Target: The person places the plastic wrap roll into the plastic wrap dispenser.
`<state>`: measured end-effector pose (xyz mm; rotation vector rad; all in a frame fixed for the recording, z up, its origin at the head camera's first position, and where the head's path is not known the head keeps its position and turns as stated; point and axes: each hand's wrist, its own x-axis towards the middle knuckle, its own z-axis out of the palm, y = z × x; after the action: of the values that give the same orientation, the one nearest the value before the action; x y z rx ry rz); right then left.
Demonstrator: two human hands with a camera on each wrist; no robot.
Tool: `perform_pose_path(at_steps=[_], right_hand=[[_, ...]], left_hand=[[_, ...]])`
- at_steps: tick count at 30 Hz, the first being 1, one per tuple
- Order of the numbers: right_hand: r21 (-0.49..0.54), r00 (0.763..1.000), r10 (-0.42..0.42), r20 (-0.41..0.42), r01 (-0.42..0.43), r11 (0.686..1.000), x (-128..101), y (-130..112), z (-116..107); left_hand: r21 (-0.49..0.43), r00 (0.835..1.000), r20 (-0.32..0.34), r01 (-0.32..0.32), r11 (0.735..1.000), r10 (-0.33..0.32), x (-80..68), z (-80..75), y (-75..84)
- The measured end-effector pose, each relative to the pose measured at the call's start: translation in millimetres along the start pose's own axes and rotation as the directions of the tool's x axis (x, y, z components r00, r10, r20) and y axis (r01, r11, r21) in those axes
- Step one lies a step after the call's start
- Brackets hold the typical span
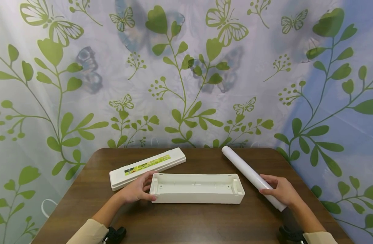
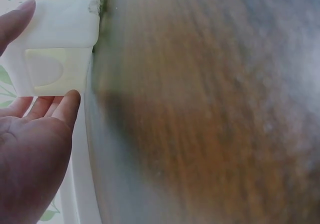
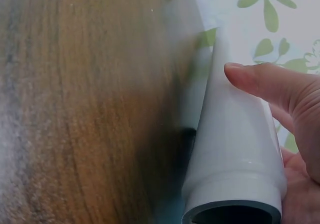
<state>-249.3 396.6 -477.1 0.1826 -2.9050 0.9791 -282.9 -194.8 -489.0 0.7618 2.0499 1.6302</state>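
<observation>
A long, open-topped white plastic box (image 1: 195,198) lies crosswise on the table. My left hand (image 1: 136,190) grips its left end, thumb toward the near side and fingers at the far side; the left wrist view shows that box end (image 2: 60,31) between thumb and fingertips. Over on the right, my right hand (image 1: 281,191) holds a glossy white roll of cling film (image 1: 244,168), thumb on one side and fingers on the other. The roll lies slanted, and its hollow core shows in the right wrist view. Behind the box rests a white lid (image 1: 156,163) with a yellow-green label.
The brown wooden table (image 1: 198,223) carries all of these. A curtain (image 1: 186,74) printed with green leaves and butterflies hangs behind it. Black straps (image 1: 114,234) sit on both wrists. A white loop (image 1: 46,208) shows beyond the table's left edge.
</observation>
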Motion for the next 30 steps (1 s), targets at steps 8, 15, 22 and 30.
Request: perform_pose_path(at_steps=[8, 15, 22, 30], right_hand=[[-0.011, 0.999, -0.013, -0.037, 0.013, 1.000, 6, 1, 3], [-0.007, 0.999, -0.027, -0.046, 0.027, 1.000, 11, -3, 1], [0.018, 0.999, -0.030, -0.039, 0.030, 0.999, 15, -6, -6], [0.012, 0.998, -0.041, -0.040, 0.041, 0.999, 20, -10, -12]], left_hand=[[0.044, 1.000, -0.012, 0.016, 0.999, -0.016, 0.1, -0.9, 0.0], [0.033, 1.000, -0.004, 0.008, 0.999, -0.008, 0.0, -1.2, -1.3], [0.045, 1.000, -0.003, 0.008, 0.999, -0.008, 0.2, -1.4, -1.4], [0.056, 1.000, 0.005, 0.014, 0.998, -0.014, 0.6, -2.1, 1.1]])
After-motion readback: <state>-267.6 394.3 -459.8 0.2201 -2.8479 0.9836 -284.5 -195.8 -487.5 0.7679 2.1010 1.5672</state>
